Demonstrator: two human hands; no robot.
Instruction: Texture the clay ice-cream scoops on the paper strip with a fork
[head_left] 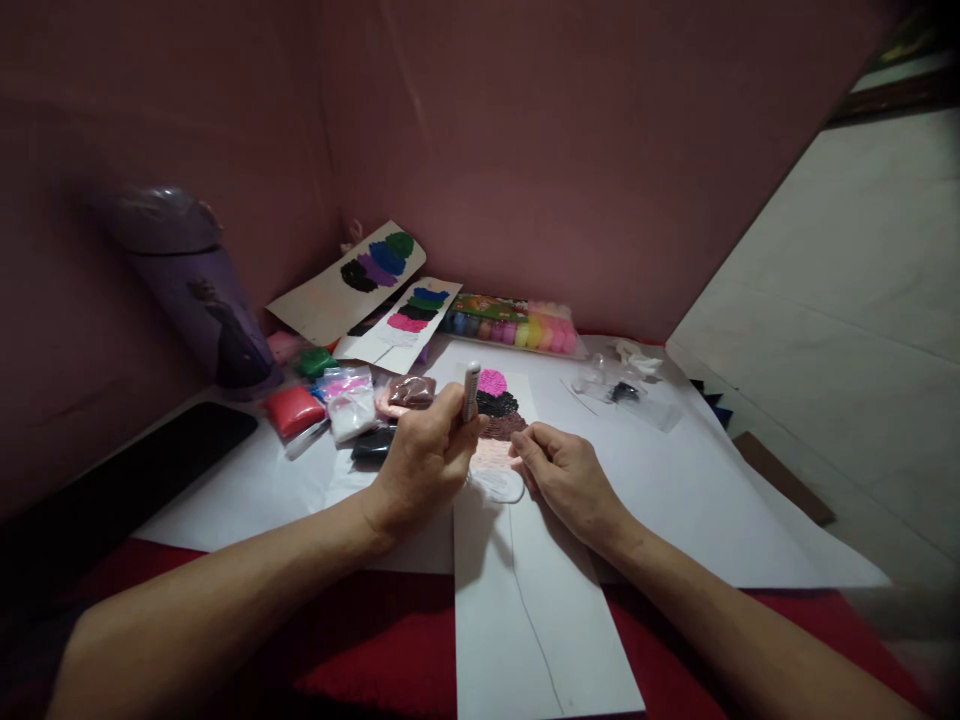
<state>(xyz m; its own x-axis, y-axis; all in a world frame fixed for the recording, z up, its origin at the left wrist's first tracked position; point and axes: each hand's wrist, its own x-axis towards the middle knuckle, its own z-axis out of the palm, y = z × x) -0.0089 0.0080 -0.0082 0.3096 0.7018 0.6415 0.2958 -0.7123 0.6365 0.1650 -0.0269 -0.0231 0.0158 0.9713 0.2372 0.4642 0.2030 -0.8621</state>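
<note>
My left hand [424, 455] is closed round a white pen-like tool [470, 390] that stands upright with its top pointing away from me. It hovers over a long white paper strip [525, 610] bearing stacked patches of pink, black, brown, pale pink and white foam clay [496, 415]. My right hand [562, 475] rests on the strip just right of the clay patches, fingers curled and pressed to the paper at the edge of the pale pink patch. Both forearms reach in from the bottom of the view.
Small bags of coloured clay [341, 400] lie left of the strip. A purple bottle [202, 290] stands at the left, a black phone [142, 460] beside it. Two finished strips [352, 280] and a tray of coloured clay [517, 325] lean near the pink wall. Empty wrappers [626, 385] lie right.
</note>
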